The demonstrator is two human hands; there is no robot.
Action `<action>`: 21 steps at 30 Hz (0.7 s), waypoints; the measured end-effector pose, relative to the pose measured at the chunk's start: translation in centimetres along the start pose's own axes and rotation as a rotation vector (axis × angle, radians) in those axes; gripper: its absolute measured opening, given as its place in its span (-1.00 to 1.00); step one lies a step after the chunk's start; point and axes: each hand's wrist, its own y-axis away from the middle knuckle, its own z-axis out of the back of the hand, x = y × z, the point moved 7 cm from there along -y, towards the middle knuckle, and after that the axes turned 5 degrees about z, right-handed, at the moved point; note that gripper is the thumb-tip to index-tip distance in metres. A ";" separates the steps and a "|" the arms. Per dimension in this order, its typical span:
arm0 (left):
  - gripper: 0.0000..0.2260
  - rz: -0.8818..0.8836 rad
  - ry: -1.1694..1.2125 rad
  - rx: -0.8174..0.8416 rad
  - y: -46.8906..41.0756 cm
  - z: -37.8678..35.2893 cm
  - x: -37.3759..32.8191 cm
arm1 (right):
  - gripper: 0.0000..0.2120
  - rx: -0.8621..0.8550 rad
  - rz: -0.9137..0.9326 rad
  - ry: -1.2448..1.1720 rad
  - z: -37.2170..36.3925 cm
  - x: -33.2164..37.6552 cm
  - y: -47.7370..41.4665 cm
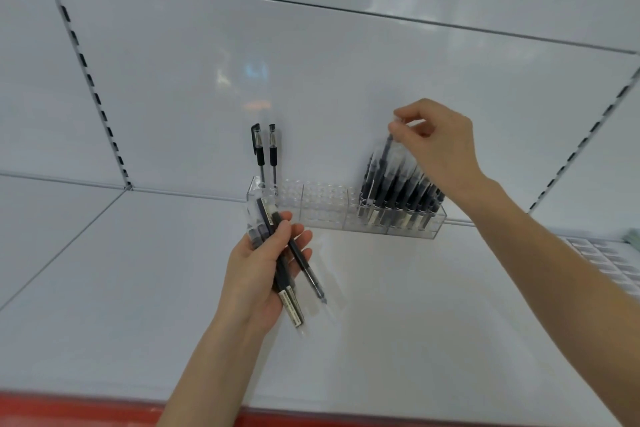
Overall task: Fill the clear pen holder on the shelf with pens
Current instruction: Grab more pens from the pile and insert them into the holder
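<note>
A clear pen holder with rows of round holes stands at the back of the white shelf. Its right end is packed with several black wrapped pens. Two capped black pens stand upright in its left end; the middle holes are bare. My right hand pinches the top of one wrapped pen that stands tilted in the full right section. My left hand, in front of the holder's left end, grips a bundle of wrapped black pens that point down and to the right.
The white back panel rises right behind the holder, with slotted uprights at left and right. A red strip runs along the shelf's front edge. A tray of small labelled items lies at the far right.
</note>
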 end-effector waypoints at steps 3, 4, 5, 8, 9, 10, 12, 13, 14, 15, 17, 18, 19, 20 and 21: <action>-0.90 -0.015 0.013 -0.010 0.1 0.2 -0.1 | -0.92 0.002 -0.005 -0.016 -0.2 -0.1 0.2; -0.90 -0.024 0.014 -0.011 0.1 0.2 -0.2 | -0.92 0.004 -0.007 -0.013 -0.2 -0.2 0.2; -0.90 -0.034 0.011 -0.010 0.1 0.3 -0.2 | -0.92 0.010 -0.007 -0.007 -0.4 -0.3 0.2; -0.89 -0.061 0.006 -0.007 0.1 0.2 -0.5 | -0.93 0.105 -0.013 0.060 -1.2 -0.6 0.4; -0.89 -0.067 0.012 -0.006 0.1 0.2 -0.5 | -0.91 0.157 -0.006 0.107 -1.6 -0.7 0.5; -0.89 -0.068 0.019 -0.007 0.1 0.2 -0.6 | -0.90 0.204 0.015 0.161 -2.0 -0.6 0.7; -0.90 -0.069 0.037 -0.008 0.2 0.2 -0.6 | -0.89 0.272 0.091 0.251 -2.8 -0.1 1.1; -0.90 -0.068 0.046 -0.008 0.2 0.2 -0.6 | -0.88 0.296 0.124 0.292 -3.2 0.0 1.2; -0.90 -0.067 0.054 -0.007 0.2 0.1 -0.7 | -0.87 0.316 0.143 0.337 -3.4 -0.1 1.2; -0.90 -0.066 0.061 -0.008 0.2 0.1 -0.7 | -0.86 0.327 0.150 0.382 -3.4 -0.1 1.2; -0.91 -0.071 0.090 -0.008 0.3 0.2 -0.8 | -0.85 0.306 0.167 0.412 -3.1 0.2 1.2; -0.91 -0.076 0.112 -0.004 0.4 0.1 -0.9 | -0.84 0.265 0.174 0.385 -2.8 0.7 1.4; -0.91 -0.084 0.137 0.002 0.4 0.1 -1.0 | -0.85 0.213 0.166 0.323 -2.3 1.3 1.8; -0.92 -0.094 0.160 0.009 0.4 0.1 -1.1 | -0.87 0.178 0.126 0.226 -1.9 2.0 2.4; -0.92 -0.106 0.173 0.019 0.5 0.0 -1.2 | -0.90 0.190 0.061 0.115 -1.9 2.6 3.1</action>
